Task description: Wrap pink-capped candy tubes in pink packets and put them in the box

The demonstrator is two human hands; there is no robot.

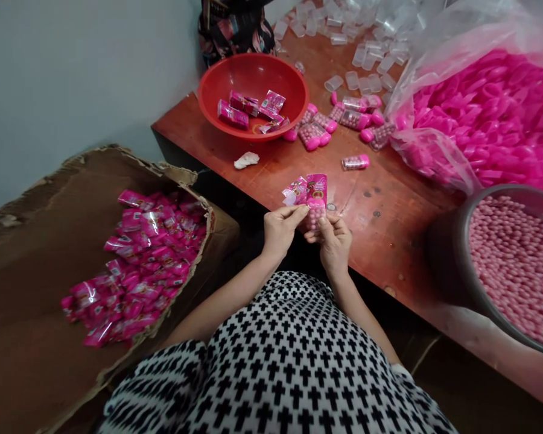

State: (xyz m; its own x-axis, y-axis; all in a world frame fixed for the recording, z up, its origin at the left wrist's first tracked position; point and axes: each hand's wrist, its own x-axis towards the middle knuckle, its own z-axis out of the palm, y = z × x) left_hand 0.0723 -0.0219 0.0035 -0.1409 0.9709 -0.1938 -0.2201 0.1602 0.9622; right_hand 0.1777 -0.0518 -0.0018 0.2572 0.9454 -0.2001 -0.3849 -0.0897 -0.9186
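Observation:
At the table's front edge, both my hands meet over a small clear candy container [315,220] filled with pink balls. My right hand [335,244] grips it between thumb and fingers. A printed pink wrapper sleeve [317,185] extends from the container's far end. My left hand [281,228] is closed in a pinch at the sleeve's lower left edge, touching the container. More printed wrappers [296,191] lie just beyond my left fingertips. One filled container with a pink cap [355,162] lies on its side farther back.
A red bowl [208,114] holds bundles of wrappers, with several filled containers [314,134] beside it. Clear empty containers [368,57] are scattered behind. To the right are a bag of pink caps [507,114] and a bucket of pink balls [516,265]. A cardboard box [31,253] holds wrapped packs [140,259].

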